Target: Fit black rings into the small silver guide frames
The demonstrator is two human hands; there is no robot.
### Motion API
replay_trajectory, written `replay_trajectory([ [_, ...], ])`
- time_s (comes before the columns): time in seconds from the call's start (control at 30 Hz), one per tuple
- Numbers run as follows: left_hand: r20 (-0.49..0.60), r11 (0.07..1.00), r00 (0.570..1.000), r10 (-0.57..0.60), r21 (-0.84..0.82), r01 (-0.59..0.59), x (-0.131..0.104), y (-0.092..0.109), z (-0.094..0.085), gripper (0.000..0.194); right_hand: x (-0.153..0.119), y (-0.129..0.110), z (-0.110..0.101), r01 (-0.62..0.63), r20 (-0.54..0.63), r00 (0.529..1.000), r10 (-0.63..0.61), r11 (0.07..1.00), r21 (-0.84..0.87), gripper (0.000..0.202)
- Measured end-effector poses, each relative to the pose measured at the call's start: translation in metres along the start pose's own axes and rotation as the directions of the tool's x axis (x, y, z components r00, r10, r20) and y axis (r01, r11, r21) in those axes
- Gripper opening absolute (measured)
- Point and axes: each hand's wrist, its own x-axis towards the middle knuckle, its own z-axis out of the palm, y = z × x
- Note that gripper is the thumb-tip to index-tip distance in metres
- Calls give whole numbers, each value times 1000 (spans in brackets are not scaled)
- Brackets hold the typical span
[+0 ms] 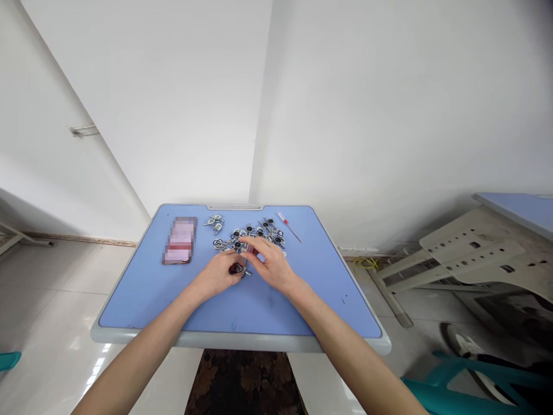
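Metal pc [239, 269] w/ black part is pinched in left hand [221, 273], fingers clamped on it, just above mid blue desk [142, 300], near side of the main pile. Right hand [271, 264] is just beside, fingers bent & closed on a small pinkish item [250, 249], mostly hidden, so can't tell what it is; a thin shaft shows btwn the hands. Main pile [260, 232] of metal pcs w/ black round parts lies just past the hands, spreading a bit right. Small group [215, 222] of metal pcs sits far left of it, apart. Red-&-clear screwdriver [286, 222] lies far right of pile, tip angled near-right. Phone [180, 241], screen pixelated, lies flat on left side of desk. White wall [194, 115] is behind; teal chair [458, 380] near right, on floor.
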Motion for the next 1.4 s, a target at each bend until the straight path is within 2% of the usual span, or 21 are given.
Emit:
replay_trajectory([
  [0.1, 6, 1000, 1000, 3, -16, -2, 0, 1, -1, 11, 0, -1, 0, 58, 44, 997, -61, 996, 63, 39],
  [0.2, -6, 1000, 1000, 6, -9, -6, 1, 1, 0, 12, -1, 1, 2, 71, -27, 997, -69, 994, 85, 35],
  [0.3, -10, 1000, 1000, 10, -4, -10, 1, 0, 0, 14, -1, 4, 4, 41, -85, 995, -41, 999, 2, 29],
  [0.4, -3, 1000, 1000, 9, -9, -9, 0, -1, 1, 14, -1, 4, 1, 54, -27, 998, -55, 998, -35, 36],
  [0.5, -4, 1000, 1000, 2, -8, -2, 0, -2, 0, 14, 0, 3, -1, 96, 42, 994, -97, 995, 19, 43],
  [0.67, -6, 1000, 1000, -3, -10, 3, 0, -1, 0, 15, 0, 4, 0, 67, -32, 997, -69, 997, -48, 30],
  [0.73, -7, 1000, 1000, -7, -11, 7, 0, 0, 0, 15, 0, 3, -1, 57, -16, 998, -58, 997, -49, 32],
  [0.87, -6, 1000, 1000, -9, -9, 9, 1, -1, 0, 13, 0, 1, -2, 93, 65, 993, -97, 994, 60, 43],
  [1.03, -18, 1000, 1000, 2, -6, -2, 1, -5, 1, 14, 1, 3, -1, 49, -32, 998, -50, 998, -47, 32],
  [1.2, -13, 1000, 1000, 3, -24, -4, 1, -5, 2, 13, 1, 3, -3, 78, 68, 994, -81, 996, 41, 42],
  [1.33, -21, 1000, 1000, 8, 4, -8, 1, -3, 0, 14, 1, 2, -2, 63, -13, 998, -63, 998, -5, 29],
  [1.4, -17, 1000, 1000, 5, 2, -5, 1, -2, 0, 14, 1, 1, -3, 57, -2, 998, -57, 998, -7, 31],
])
